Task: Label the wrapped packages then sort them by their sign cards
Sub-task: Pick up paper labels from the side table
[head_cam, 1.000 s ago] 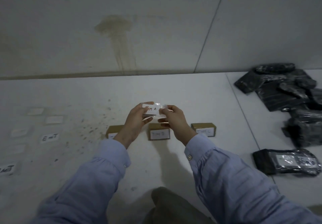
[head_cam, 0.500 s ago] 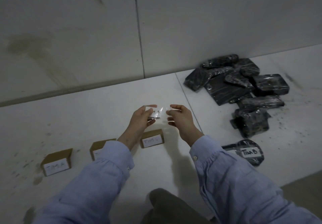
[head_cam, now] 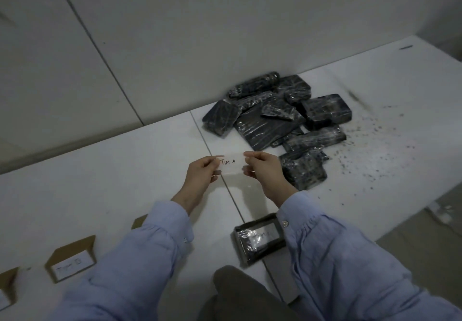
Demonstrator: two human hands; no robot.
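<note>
Notably, you held the label [head_cam: 231, 164] stretched between both hands. Your left hand [head_cam: 201, 174] pinched its left end and your right hand [head_cam: 265, 170] pinched its right end, so its long axis ran left to right. It read "TIM A".

The pile of wrapped packages [head_cam: 275, 118] lay beyond your hands and to their right on the white surface [head_cam: 125, 170]. The nearest package [head_cam: 305, 170] sat just beside your right hand, making that hand the nearer. In my judgement, the label had to travel rightward to reach it.

One labelled package [head_cam: 258, 240] lay by your right sleeve, its writing too blurred to read. A sign card [head_cam: 71, 262] at lower left appeared to read "Tim B".
</note>
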